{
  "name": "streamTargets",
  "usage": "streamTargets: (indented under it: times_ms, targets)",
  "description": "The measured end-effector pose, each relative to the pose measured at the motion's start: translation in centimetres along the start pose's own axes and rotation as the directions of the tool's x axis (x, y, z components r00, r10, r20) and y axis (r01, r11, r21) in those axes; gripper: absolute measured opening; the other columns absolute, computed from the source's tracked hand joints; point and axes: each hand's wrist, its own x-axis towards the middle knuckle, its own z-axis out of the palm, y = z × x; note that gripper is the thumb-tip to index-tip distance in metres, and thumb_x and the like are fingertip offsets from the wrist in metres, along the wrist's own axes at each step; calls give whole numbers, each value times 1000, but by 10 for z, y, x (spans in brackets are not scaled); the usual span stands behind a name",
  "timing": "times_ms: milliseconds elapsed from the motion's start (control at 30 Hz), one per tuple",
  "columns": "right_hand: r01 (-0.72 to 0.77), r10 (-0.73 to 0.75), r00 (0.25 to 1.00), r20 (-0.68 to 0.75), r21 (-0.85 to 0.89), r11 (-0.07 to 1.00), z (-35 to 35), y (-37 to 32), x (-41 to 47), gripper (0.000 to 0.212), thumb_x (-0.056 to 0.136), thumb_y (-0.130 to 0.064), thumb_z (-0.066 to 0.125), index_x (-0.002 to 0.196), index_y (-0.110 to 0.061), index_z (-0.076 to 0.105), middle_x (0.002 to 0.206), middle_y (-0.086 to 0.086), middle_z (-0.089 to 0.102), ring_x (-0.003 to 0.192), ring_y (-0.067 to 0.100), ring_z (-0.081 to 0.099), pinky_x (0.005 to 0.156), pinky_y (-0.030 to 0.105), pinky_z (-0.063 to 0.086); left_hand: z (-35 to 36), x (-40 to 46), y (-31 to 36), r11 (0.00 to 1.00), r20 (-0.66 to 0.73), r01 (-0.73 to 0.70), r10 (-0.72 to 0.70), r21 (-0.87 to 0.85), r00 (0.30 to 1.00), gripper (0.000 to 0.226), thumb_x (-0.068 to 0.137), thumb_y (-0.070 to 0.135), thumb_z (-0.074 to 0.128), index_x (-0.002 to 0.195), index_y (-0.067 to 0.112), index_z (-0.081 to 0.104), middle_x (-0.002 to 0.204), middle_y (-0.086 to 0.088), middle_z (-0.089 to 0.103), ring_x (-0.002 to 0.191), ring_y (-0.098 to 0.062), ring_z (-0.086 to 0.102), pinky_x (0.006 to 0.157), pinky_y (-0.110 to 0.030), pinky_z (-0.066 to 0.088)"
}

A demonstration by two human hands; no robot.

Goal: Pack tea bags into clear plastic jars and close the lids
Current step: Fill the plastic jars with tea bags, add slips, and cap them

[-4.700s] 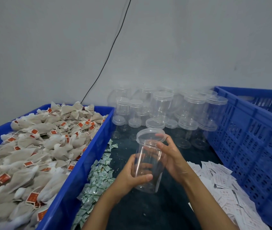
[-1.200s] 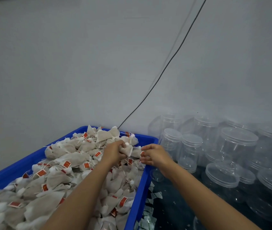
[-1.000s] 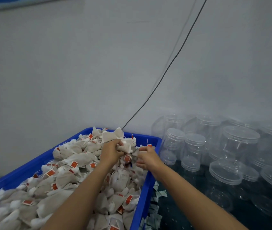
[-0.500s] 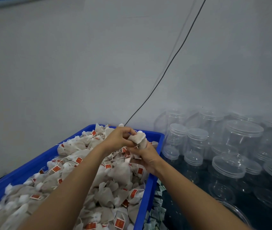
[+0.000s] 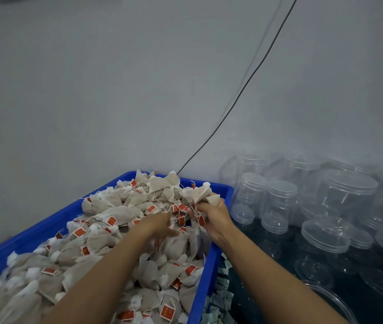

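Both your hands are over the far right corner of the blue crate (image 5: 52,226), which is heaped with tea bags (image 5: 106,213), each a pale pouch with a string and a small red tag. Your right hand (image 5: 214,217) has its grip clenched around a small bunch of tea bags (image 5: 200,194), lifted just above the pile near the crate's right rim; the pouches stick up out of your fist and a few red tags dangle beneath it. Your left hand (image 5: 160,226) lies just beside it, low on the heap, fingers reaching toward the hanging tags and strings. That hand is blurred, so I cannot tell whether its grip is pinching anything or simply released.

To the right of the crate, on a dark surface, stand the clear plastic jars (image 5: 279,204), many with their lids (image 5: 254,180) on, crowded together against the grey wall (image 5: 115,78). The curved rim of one open jar (image 5: 335,302) shows at the bottom right, below your right forearm. Small pale green sachets (image 5: 221,291) lie in a strip between the crate and the jars. A thin black cable (image 5: 244,90) runs diagonally down the wall to the crate's far corner.
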Motion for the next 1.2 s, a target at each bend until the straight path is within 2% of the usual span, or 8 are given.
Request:
streamTargets:
  times_ms: [67,167,333,533,767,900,1067,1200]
  targets:
    - [-12,12,1000,-8,25,1000,-1,0,2,30,79,9,66,98,-15,63,97,12,71,93,26,68,81,42,55,7,2,-1,995,57,82,-86,62,995,82,82,57,66,146,18,31,143,-5,48,112,-20,56,82,-30,47]
    - [-30,30,999,-10,13,999,-2,0,2,29,81,6,66,101,-15,62,100,12,71,95,26,68,83,43,56,8,5,2,986,97,108,-121,131,988,99,74,48,78,149,15,22,146,-9,44,122,-27,52,91,-35,49]
    - [-36,36,999,-15,27,999,-2,-1,-1,26,82,6,65,96,-16,64,92,9,73,90,23,69,81,42,57,-5,1,3,990,26,57,-61,132,998,50,78,26,79,121,8,61,123,-7,63,111,-21,60,92,-29,50]
    - [-41,39,999,16,114,993,-5,-14,-12,22,84,7,62,95,-12,65,78,5,75,79,19,71,64,33,58,-23,-11,-9,957,-183,32,-87,-287,979,13,80,18,76,85,7,70,79,-1,66,68,-8,61,58,-15,47]
    - [-53,57,998,-17,183,982,-1,-35,-29,21,85,7,60,95,-10,63,93,14,69,85,23,67,63,35,56,-17,-18,-8,949,-316,36,-140,-314,938,35,85,19,72,114,13,52,114,-9,62,88,-16,65,81,-30,57]
    - [-45,49,999,-20,169,985,0,-46,-37,22,85,9,60,96,-10,61,93,15,68,86,24,65,71,38,56,-8,-21,-12,994,-48,-22,17,-102,999,67,79,52,71,133,21,47,140,-2,49,115,-17,52,82,-24,44]
    - [-9,13,1000,-23,168,986,3,-61,-45,21,85,9,60,93,-10,58,94,15,66,87,24,64,78,40,54,-10,-27,-21,998,103,13,-20,68,994,77,76,48,76,140,26,40,145,0,45,126,-21,48,95,-32,44]
    - [-21,22,1000,-6,166,986,7,-65,-51,19,85,7,60,95,-9,59,95,16,66,88,25,64,78,40,54,-9,-20,-27,995,-233,13,-36,-99,972,39,101,34,45,136,18,45,137,-7,54,114,-20,58,97,-32,47]
